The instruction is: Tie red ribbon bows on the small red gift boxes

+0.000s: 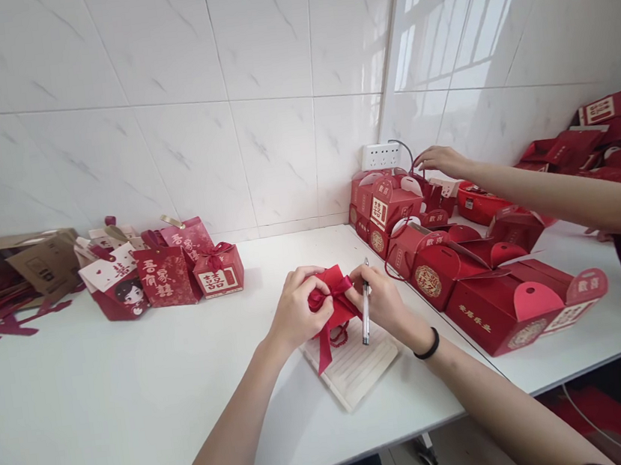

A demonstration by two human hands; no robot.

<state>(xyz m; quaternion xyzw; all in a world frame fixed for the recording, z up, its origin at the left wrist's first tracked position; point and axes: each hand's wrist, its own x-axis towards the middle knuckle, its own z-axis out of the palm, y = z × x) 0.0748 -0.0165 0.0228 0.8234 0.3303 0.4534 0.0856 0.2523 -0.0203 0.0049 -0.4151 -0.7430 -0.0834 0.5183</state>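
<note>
Over an open lined notebook [361,369], both hands meet at a small red gift box [338,310] tied with a dark red ribbon bow [341,287]. My left hand [300,305] grips the box and the bow from the left, fingers closed. My right hand [383,299] has a clear ballpoint pen [366,312] tucked between its fingers, while its fingertips pinch the right side of the bow. One ribbon tail hangs down toward the page. A red beaded string [339,336] shows below the box, partly hidden.
Finished-looking red and white gift boxes [166,276] stand at the left wall, beside a brown paper bag [46,269] and loose ribbons. Rows of red handled boxes [499,292] line the right. A co-worker's hand [443,162] reaches among them, below a power strip [381,156].
</note>
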